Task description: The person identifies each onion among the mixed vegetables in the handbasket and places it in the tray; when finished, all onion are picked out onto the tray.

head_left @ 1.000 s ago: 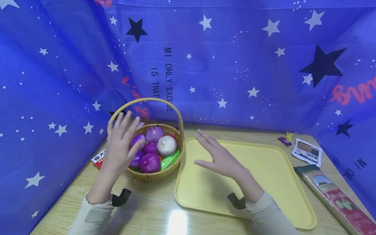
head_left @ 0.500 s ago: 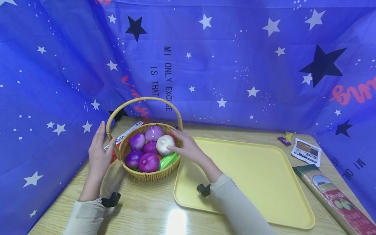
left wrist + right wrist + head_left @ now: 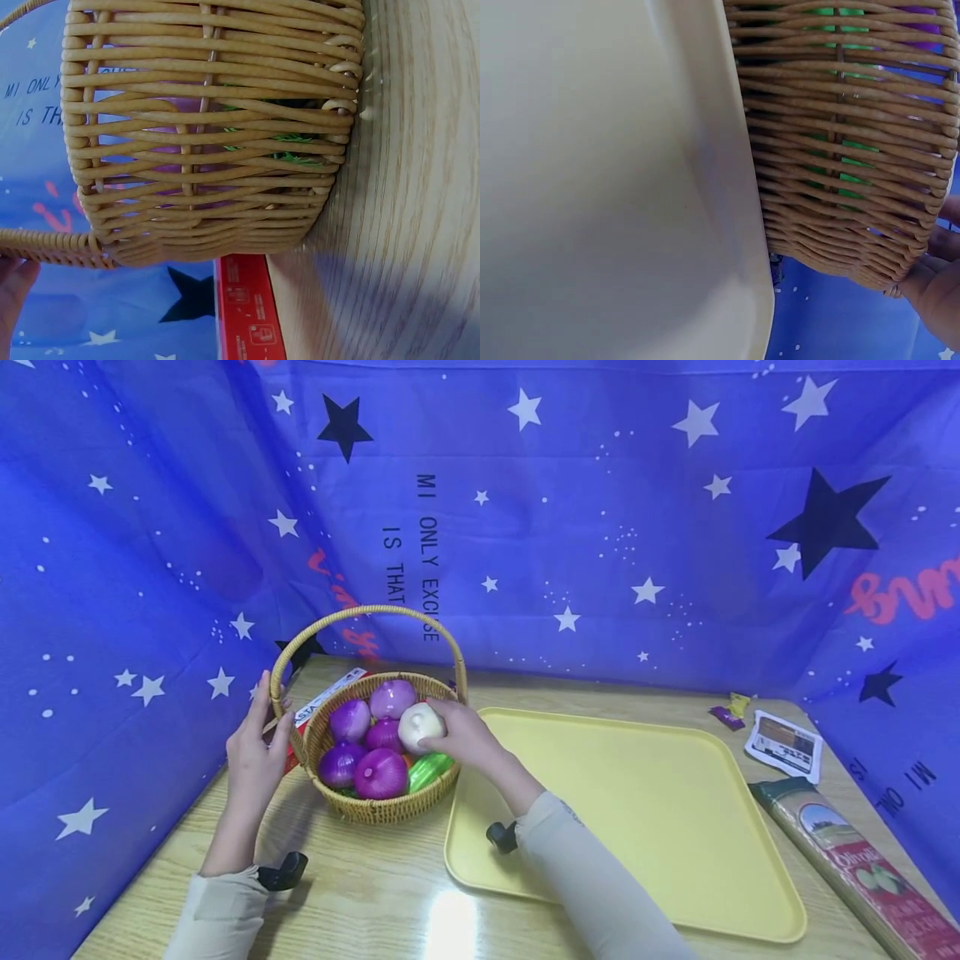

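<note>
Both wrist views are filled by woven basket wall, so neither shows the fingers plainly; the right wrist view catches only green and purple through the weave and a bit of hand at the lower right. In the head view the wicker basket (image 3: 375,760) stands on the table (image 3: 360,885) with its right side against the left rim of the yellow tray (image 3: 675,827). It holds purple onions (image 3: 381,774), a white onion (image 3: 420,725) and a green piece (image 3: 430,768), partly buried and hard to name. The right hand (image 3: 463,735) reaches over the rim, its fingers curled round the white onion. The left hand (image 3: 257,752) clasps the base of the basket handle (image 3: 367,614) on the left. A red box (image 3: 318,703) is half hidden behind the basket. The tray's bed lies bare; packets sit near the table's right edge.
</note>
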Action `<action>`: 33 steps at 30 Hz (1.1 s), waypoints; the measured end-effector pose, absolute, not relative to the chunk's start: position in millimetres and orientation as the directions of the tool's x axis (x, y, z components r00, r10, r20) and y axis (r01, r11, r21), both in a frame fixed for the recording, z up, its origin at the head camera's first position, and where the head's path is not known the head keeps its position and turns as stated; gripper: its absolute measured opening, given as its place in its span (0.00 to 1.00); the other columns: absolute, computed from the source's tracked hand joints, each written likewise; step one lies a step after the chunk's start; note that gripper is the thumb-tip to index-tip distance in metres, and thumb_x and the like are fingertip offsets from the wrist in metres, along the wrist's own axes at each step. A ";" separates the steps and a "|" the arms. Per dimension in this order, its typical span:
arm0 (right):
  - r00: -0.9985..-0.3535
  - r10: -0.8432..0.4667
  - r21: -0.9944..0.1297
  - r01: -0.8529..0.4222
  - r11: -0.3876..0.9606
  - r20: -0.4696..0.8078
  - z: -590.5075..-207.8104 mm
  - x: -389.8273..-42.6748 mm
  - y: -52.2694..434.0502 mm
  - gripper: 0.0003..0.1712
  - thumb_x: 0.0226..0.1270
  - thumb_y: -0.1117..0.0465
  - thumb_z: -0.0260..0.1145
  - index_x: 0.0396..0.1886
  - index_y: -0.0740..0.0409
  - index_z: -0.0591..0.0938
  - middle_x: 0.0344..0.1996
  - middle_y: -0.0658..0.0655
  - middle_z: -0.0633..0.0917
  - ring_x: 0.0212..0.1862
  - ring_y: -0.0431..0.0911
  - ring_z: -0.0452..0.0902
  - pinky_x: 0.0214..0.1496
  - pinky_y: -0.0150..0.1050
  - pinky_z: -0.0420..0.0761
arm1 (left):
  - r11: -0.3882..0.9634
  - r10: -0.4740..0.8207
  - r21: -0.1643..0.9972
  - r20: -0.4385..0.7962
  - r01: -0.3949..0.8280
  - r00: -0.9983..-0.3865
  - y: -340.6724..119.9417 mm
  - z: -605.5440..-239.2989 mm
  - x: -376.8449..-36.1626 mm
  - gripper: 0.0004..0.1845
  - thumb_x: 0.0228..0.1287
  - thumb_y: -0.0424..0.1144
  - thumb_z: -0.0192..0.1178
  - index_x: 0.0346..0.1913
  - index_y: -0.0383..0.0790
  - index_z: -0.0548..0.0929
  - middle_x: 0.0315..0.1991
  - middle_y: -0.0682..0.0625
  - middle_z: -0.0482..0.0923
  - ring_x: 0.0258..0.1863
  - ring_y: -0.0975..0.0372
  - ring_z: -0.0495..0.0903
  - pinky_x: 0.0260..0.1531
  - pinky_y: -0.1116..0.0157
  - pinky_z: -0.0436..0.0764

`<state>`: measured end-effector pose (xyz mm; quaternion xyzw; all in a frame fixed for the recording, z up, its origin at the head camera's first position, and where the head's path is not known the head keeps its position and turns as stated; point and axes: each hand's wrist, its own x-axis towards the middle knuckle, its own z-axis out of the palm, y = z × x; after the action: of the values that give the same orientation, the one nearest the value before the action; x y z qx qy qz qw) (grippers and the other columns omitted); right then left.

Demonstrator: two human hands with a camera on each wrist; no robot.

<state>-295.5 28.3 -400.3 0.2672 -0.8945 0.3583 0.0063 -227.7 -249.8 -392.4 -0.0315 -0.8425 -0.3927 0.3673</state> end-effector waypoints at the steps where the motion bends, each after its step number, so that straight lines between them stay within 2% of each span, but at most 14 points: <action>1: -0.852 -0.482 -0.633 -0.490 0.600 0.203 -400.6 -295.8 28.5 0.42 0.53 0.55 0.72 0.66 0.64 0.68 0.61 0.63 0.76 0.60 0.56 0.73 0.63 0.48 0.75 | 0.690 -0.231 0.639 0.640 0.340 -0.733 -250.1 -392.4 -227.0 0.37 0.66 0.30 0.56 0.72 0.62 0.56 0.53 0.37 0.79 0.53 0.51 0.79 0.47 0.65 0.79; 3: -0.841 -0.501 -0.618 -0.506 0.601 0.202 -401.7 -296.6 29.0 0.44 0.53 0.54 0.73 0.67 0.63 0.66 0.60 0.62 0.76 0.60 0.55 0.73 0.63 0.48 0.74 | 0.688 -0.225 0.641 0.635 0.341 -0.739 -250.3 -392.6 -226.1 0.37 0.66 0.31 0.55 0.72 0.62 0.56 0.54 0.38 0.79 0.53 0.51 0.79 0.47 0.62 0.79; 5: -0.829 -0.520 -0.596 -0.528 0.605 0.206 -402.2 -298.1 29.1 0.44 0.53 0.53 0.72 0.68 0.62 0.66 0.61 0.61 0.76 0.62 0.54 0.72 0.64 0.47 0.73 | 0.688 -0.226 0.643 0.631 0.337 -0.742 -250.9 -392.5 -225.9 0.36 0.67 0.32 0.55 0.72 0.62 0.56 0.55 0.38 0.79 0.53 0.51 0.79 0.47 0.63 0.79; 9: -0.816 -0.538 -0.579 -0.548 0.604 0.210 -403.3 -299.0 29.8 0.44 0.54 0.52 0.72 0.68 0.59 0.66 0.63 0.60 0.74 0.64 0.55 0.69 0.67 0.49 0.70 | 0.685 -0.219 0.644 0.627 0.340 -0.747 -251.8 -392.4 -226.0 0.35 0.68 0.33 0.54 0.72 0.62 0.56 0.57 0.40 0.77 0.53 0.50 0.78 0.47 0.75 0.77; 12: -0.815 -0.539 -0.578 -0.550 0.603 0.213 -404.6 -299.6 30.5 0.43 0.53 0.52 0.73 0.68 0.57 0.67 0.63 0.60 0.74 0.64 0.54 0.69 0.66 0.49 0.70 | 0.677 -0.208 0.645 0.630 0.355 -0.748 -252.8 -392.4 -226.2 0.34 0.68 0.32 0.53 0.72 0.61 0.57 0.58 0.40 0.77 0.53 0.50 0.78 0.46 0.85 0.73; 14: -0.814 -0.537 -0.579 -0.552 0.600 0.219 -405.7 -300.2 30.9 0.43 0.53 0.52 0.73 0.68 0.56 0.68 0.62 0.61 0.74 0.63 0.54 0.69 0.66 0.49 0.71 | 0.666 -0.203 0.649 0.632 0.368 -0.747 -253.3 -391.5 -226.1 0.33 0.68 0.32 0.53 0.72 0.60 0.59 0.58 0.40 0.77 0.54 0.56 0.79 0.44 0.88 0.71; 16: -0.815 -0.533 -0.585 -0.553 0.593 0.229 -406.5 -300.4 31.4 0.42 0.52 0.52 0.73 0.67 0.56 0.68 0.62 0.61 0.75 0.62 0.54 0.70 0.65 0.50 0.72 | 0.657 -0.198 0.653 0.632 0.377 -0.749 -253.7 -390.2 -225.7 0.32 0.68 0.32 0.53 0.71 0.58 0.60 0.57 0.40 0.77 0.52 0.70 0.78 0.43 0.90 0.70; 18: -0.813 -0.531 -0.591 -0.557 0.584 0.241 -406.8 -300.6 32.1 0.42 0.51 0.53 0.74 0.67 0.55 0.69 0.61 0.62 0.75 0.62 0.55 0.70 0.64 0.50 0.72 | 0.645 -0.194 0.662 0.624 0.381 -0.756 -254.1 -388.4 -225.0 0.31 0.68 0.32 0.53 0.71 0.56 0.61 0.57 0.40 0.78 0.48 0.82 0.74 0.42 0.90 0.70; 20: -0.811 -0.528 -0.601 -0.559 0.571 0.252 -406.0 -300.4 33.5 0.42 0.51 0.53 0.74 0.66 0.55 0.70 0.61 0.62 0.75 0.62 0.55 0.70 0.64 0.51 0.72 | 0.639 -0.190 0.672 0.611 0.376 -0.768 -254.2 -386.2 -224.1 0.30 0.69 0.33 0.52 0.71 0.56 0.62 0.57 0.40 0.78 0.44 0.90 0.69 0.42 0.90 0.70; 25: -0.819 -0.510 -0.637 -0.544 0.547 0.261 -398.9 -297.5 39.8 0.41 0.49 0.52 0.75 0.65 0.52 0.71 0.61 0.61 0.75 0.63 0.55 0.69 0.64 0.53 0.71 | 0.634 -0.179 0.687 0.578 0.356 -0.796 -254.5 -381.5 -221.3 0.30 0.69 0.34 0.52 0.71 0.58 0.61 0.57 0.41 0.78 0.43 0.92 0.68 0.42 0.90 0.69; 33: -0.820 -0.474 -0.673 -0.549 0.495 0.320 -379.9 -288.2 61.0 0.42 0.47 0.53 0.77 0.65 0.49 0.72 0.59 0.58 0.76 0.60 0.53 0.72 0.61 0.48 0.76 | 0.649 -0.171 0.689 0.545 0.323 -0.821 -255.7 -381.0 -220.9 0.30 0.71 0.37 0.50 0.71 0.61 0.59 0.58 0.42 0.77 0.43 0.92 0.67 0.43 0.91 0.68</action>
<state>-288.2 61.0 -379.9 0.2962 -0.8634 0.4057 0.0463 -220.9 -255.7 -381.0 -0.0443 -0.8583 -0.4167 0.2962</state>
